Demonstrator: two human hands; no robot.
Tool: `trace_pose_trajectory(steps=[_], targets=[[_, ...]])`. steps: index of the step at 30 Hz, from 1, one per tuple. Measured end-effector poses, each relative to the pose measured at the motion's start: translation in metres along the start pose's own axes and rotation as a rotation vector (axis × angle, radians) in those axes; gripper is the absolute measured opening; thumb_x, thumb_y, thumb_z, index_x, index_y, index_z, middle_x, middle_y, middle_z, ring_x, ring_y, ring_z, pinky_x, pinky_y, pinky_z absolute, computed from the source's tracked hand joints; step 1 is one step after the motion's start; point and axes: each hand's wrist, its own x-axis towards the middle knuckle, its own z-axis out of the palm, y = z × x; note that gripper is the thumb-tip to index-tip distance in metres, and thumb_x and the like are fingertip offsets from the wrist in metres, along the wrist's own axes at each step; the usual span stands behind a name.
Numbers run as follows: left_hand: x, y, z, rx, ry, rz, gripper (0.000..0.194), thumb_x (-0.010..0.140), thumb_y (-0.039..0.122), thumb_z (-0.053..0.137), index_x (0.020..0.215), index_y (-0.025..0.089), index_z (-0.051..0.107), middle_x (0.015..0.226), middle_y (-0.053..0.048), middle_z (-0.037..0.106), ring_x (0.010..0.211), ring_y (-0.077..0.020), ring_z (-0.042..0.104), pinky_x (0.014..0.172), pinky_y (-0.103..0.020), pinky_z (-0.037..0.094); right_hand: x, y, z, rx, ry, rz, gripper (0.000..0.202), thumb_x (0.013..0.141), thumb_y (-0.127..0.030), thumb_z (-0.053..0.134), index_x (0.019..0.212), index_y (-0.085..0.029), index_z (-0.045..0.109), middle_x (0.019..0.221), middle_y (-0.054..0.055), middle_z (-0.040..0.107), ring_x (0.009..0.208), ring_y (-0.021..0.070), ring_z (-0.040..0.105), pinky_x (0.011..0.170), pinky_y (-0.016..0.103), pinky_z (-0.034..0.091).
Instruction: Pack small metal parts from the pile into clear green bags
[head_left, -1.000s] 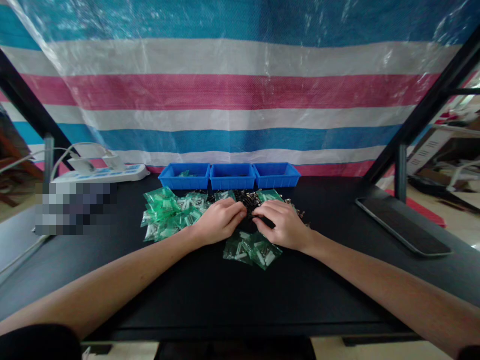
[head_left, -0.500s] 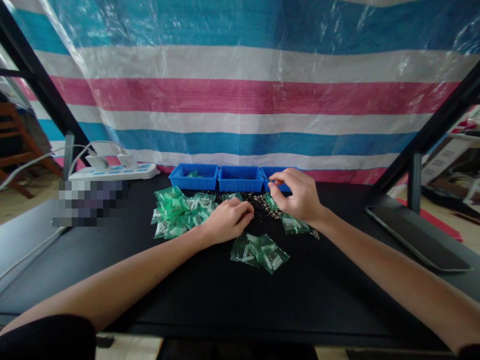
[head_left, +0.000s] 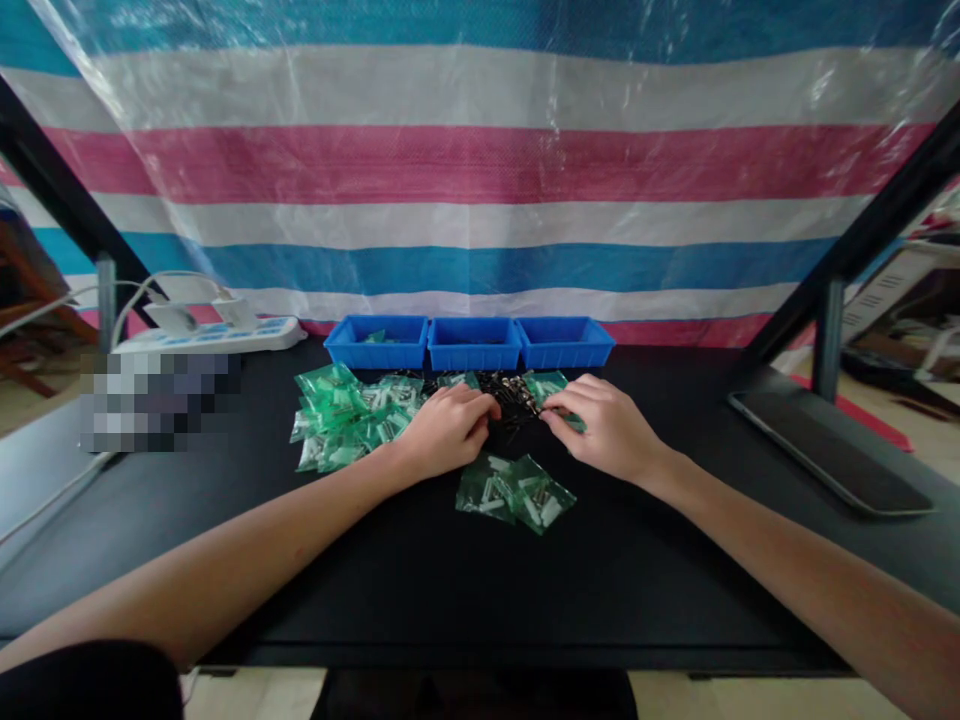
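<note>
My left hand rests on the black table with its fingers curled together, between the heap of green packets and a pile of thin dark pieces, like screws. Whatever it holds, if anything, is hidden. My right hand lies at the right side of that pile, thumb and forefinger pinched near shiny metal bits. What sits in the pinch is too small to name. Beside its fingers lies a green plastic packet, partly covered. Two more green packets with pale cylinders inside lie in front, between both hands.
Three blue bins stand in a row at the back; the left one holds some green packets. A heap of green packets lies left. A power strip with cables is back left, a dark tablet-like slab on the right.
My right hand has come down and nearer, from the right-hand bin with a small dark piece in its fingers, to the pile. My left hand stays by the pile. The view has shifted slightly.
</note>
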Motion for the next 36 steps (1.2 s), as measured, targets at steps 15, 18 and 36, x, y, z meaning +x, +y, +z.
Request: trace_pose_trajectory(steps=[15,18,36], targets=[[0.0,-0.005,-0.006,0.204,-0.09,0.021,0.013,0.088,0.022,0.046,0.085,0.019,0.058,0.086,-0.003,0.059,0.085,-0.0201,0.051,0.072,-0.033,0.036,-0.002,-0.012,0.012,0.024,-0.026,-0.111,0.019,0.086,-0.022,0.051,0.077,-0.016,0.065,0.07,0.004,0.063,0.071,0.0162,0.053,0.067,0.028,0.036],[0.001,-0.004,-0.005,0.178,-0.095,0.013,0.011,0.087,0.02,0.047,0.084,0.017,0.056,0.085,-0.004,0.059,0.084,-0.0201,0.05,0.072,-0.033,0.036,-0.001,-0.014,0.012,0.04,-0.048,-0.125,0.018,0.086,-0.022,0.052,0.077,-0.016,0.065,0.069,0.004,0.062,0.07,0.0159,0.053,0.068,0.028,0.036],[-0.001,-0.004,-0.004,0.021,-0.042,0.054,0.009,0.087,0.022,0.047,0.081,0.017,0.053,0.094,-0.006,0.058,0.095,-0.0218,0.048,0.08,-0.036,0.037,-0.002,-0.018,0.015,0.021,-0.085,-0.147,0.019,0.087,-0.024,0.051,0.077,-0.015,0.065,0.07,0.004,0.062,0.071,0.0164,0.053,0.069,0.028,0.038]])
